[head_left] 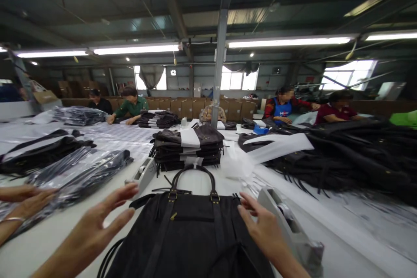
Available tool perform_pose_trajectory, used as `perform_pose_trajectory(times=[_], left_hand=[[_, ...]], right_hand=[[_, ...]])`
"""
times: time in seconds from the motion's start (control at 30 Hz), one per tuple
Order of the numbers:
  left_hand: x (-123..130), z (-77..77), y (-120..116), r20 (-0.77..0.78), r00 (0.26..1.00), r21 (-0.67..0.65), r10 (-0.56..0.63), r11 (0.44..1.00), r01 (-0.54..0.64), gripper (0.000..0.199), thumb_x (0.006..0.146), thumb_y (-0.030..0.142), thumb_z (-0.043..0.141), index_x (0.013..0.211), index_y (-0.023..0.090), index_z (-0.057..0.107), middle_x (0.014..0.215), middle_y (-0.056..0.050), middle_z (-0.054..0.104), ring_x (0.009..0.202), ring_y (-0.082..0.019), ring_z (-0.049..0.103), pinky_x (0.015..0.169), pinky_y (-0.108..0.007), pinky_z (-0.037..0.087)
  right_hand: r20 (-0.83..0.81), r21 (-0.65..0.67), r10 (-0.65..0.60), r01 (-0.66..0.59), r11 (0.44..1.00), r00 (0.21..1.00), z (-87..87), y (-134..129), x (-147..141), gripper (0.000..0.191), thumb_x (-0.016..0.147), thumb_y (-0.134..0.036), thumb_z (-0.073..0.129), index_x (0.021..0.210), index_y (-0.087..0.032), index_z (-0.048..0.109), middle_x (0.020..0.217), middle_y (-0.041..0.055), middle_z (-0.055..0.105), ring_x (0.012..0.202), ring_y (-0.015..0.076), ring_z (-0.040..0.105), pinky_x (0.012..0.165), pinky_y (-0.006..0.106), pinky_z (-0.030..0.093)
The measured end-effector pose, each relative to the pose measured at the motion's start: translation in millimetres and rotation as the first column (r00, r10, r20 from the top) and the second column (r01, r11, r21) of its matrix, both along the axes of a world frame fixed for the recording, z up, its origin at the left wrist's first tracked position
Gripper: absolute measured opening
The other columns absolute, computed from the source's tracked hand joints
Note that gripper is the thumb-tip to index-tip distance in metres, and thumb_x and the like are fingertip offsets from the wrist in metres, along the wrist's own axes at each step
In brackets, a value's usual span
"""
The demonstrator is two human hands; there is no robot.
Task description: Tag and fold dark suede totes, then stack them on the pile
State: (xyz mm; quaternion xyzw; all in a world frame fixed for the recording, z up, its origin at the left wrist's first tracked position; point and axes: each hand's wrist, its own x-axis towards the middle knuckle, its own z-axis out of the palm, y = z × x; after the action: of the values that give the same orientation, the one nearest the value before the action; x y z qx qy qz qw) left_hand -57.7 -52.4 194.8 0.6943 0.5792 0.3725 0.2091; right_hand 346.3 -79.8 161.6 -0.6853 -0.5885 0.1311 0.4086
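A black handbag lies flat in front of me, its two straps with brass buckles and its looped handle pointing away. A small brass zip pull shows on its front pocket. My left hand hovers by the bag's upper left side, thumb and fingers apart, holding nothing. On the opposite side my right hand is at the bag's upper right edge with its fingers spread; whether it touches the bag I cannot tell. Beyond the handle sits a stack of black bags with white paper bands.
Grey tape dispensers stand right and left of the bag. A big heap of black bags fills the right, with white paper strips beside it. At left, a co-worker's hands touch plastic-wrapped bags. Several people work across the table.
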Motion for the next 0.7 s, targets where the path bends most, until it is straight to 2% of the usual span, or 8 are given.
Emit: perform_pose_trajectory(times=[0.07, 0.17, 0.27, 0.33, 0.4, 0.47, 0.53, 0.7], left_hand=[[8, -34.2, 51, -0.073, 0.995, -0.029, -0.061, 0.998, 0.059, 0.061, 0.073, 0.065, 0.05, 0.121, 0.027, 0.058, 0.127, 0.003, 0.061, 0.123, -0.025, 0.05, 0.106, -0.034, 0.038], [17, -103.6, 115, -0.233, 0.968, -0.068, -0.089, 0.995, 0.075, 0.066, 0.075, 0.059, 0.046, 0.126, 0.018, 0.054, 0.132, -0.007, 0.056, 0.126, -0.029, 0.047, 0.109, -0.036, 0.034], [27, -169.7, 150, -0.376, 0.925, -0.172, -0.053, 0.985, -0.013, 0.071, 0.079, 0.056, 0.04, 0.136, 0.014, 0.044, 0.136, -0.014, 0.05, 0.124, -0.034, 0.047, 0.106, -0.043, 0.035], [33, -199.3, 160, -0.471, 0.882, -0.214, -0.01, 0.971, -0.104, 0.074, 0.079, 0.056, 0.04, 0.138, 0.012, 0.039, 0.135, -0.02, 0.047, 0.118, -0.039, 0.051, 0.101, -0.05, 0.036], [36, -215.5, 164, -0.504, 0.864, -0.228, 0.001, 0.964, -0.134, 0.074, 0.079, 0.057, 0.04, 0.138, 0.012, 0.038, 0.129, -0.022, 0.051, 0.112, -0.04, 0.054, 0.097, -0.051, 0.037], [37, -222.3, 166, -0.455, 0.89, -0.249, -0.024, 0.963, -0.101, 0.073, 0.081, 0.058, 0.04, 0.138, 0.012, 0.036, 0.122, -0.02, 0.054, 0.109, -0.036, 0.056, 0.094, -0.046, 0.04], [37, -224.7, 166, -0.392, 0.92, -0.265, -0.025, 0.96, -0.087, 0.072, 0.081, 0.059, 0.039, 0.137, 0.013, 0.034, 0.12, -0.018, 0.055, 0.11, -0.033, 0.056, 0.093, -0.042, 0.042], [37, -226.9, 162, -0.323, 0.943, -0.252, 0.074, 0.954, -0.162, 0.069, 0.081, 0.058, 0.042, 0.136, 0.018, 0.033, 0.127, -0.015, 0.053, 0.116, -0.032, 0.053, 0.093, -0.042, 0.044]], right_hand=[[0.1, -0.117, 0.029, -0.018, 0.993, 0.995, -33.5, 55, 0, 0.044, 0.086, -0.029, 0.045, 0.125, -0.011, 0.055, 0.112, 0.0129, 0.067, 0.103, 0.023, 0.063, 0.093, 0.034, 0.046], [0.309, -0.187, 0.087, -0.03, 0.982, 0.947, -77.9, 119, -2, 0.043, 0.087, -0.028, 0.044, 0.124, -0.01, 0.057, 0.123, 0.0158, 0.061, 0.116, 0.0246, 0.055, 0.099, 0.034, 0.04], [0.497, -0.275, 0.098, 0.05, 0.96, 0.862, -108.1, 151, -8, 0.042, 0.089, -0.041, 0.044, 0.111, -0.013, 0.064, 0.11, 0.0177, 0.066, 0.107, 0.0306, 0.059, 0.093, 0.042, 0.04], [0.569, -0.282, 0.077, 0.107, 0.953, 0.818, -121.3, 160, -11, 0.049, 0.09, -0.05, 0.038, 0.099, -0.013, 0.069, 0.099, 0.0184, 0.068, 0.098, 0.0319, 0.063, 0.088, 0.044, 0.041], [0.593, -0.271, 0.057, 0.133, 0.953, 0.803, -129.3, 165, -11, 0.059, 0.091, -0.056, 0.03, 0.091, -0.013, 0.071, 0.092, 0.0183, 0.069, 0.09, 0.0306, 0.065, 0.083, 0.041, 0.042], [0.597, -0.279, 0.062, 0.135, 0.951, 0.8, -132.6, 171, -9, 0.065, 0.091, -0.06, 0.027, 0.088, -0.014, 0.072, 0.087, 0.0177, 0.07, 0.085, 0.029, 0.066, 0.078, 0.037, 0.043], [0.604, -0.288, 0.077, 0.127, 0.949, 0.793, -132.8, 178, -6, 0.067, 0.09, -0.063, 0.027, 0.086, -0.015, 0.073, 0.085, 0.0175, 0.071, 0.084, 0.0285, 0.066, 0.075, 0.035, 0.043], [0.631, -0.263, 0.073, 0.125, 0.957, 0.772, -131.8, 192, -4, 0.063, 0.089, -0.062, 0.031, 0.082, -0.017, 0.074, 0.083, 0.0161, 0.071, 0.083, 0.0286, 0.067, 0.074, 0.034, 0.044]])
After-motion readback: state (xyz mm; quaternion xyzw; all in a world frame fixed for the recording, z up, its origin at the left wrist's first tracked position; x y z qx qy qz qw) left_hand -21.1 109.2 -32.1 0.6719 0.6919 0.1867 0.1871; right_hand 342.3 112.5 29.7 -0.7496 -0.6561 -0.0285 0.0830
